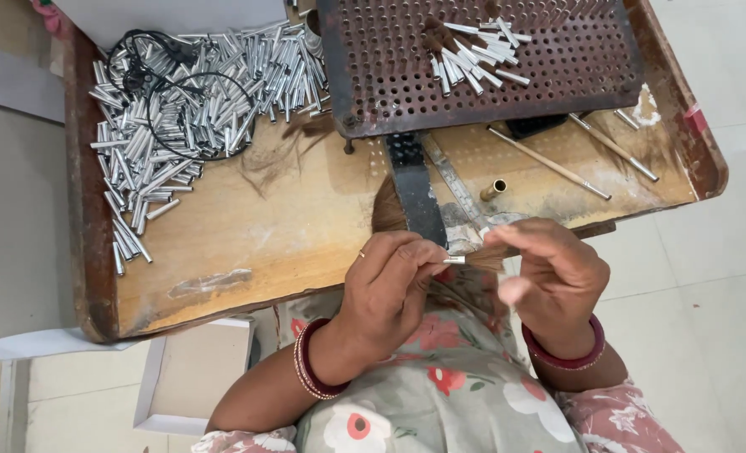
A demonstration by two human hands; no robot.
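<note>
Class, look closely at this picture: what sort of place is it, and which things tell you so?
Probably a small hand workshop making brushes. A pile of metal tubes lies on the worn wooden tray, a perforated plate holds filled tubes, and the left hand pinches a small metal tube against brown hair.

A worn wooden work table (247,226) with a raised rim stands over a pale tiled floor (709,277), evenly lit by soft light.
</note>
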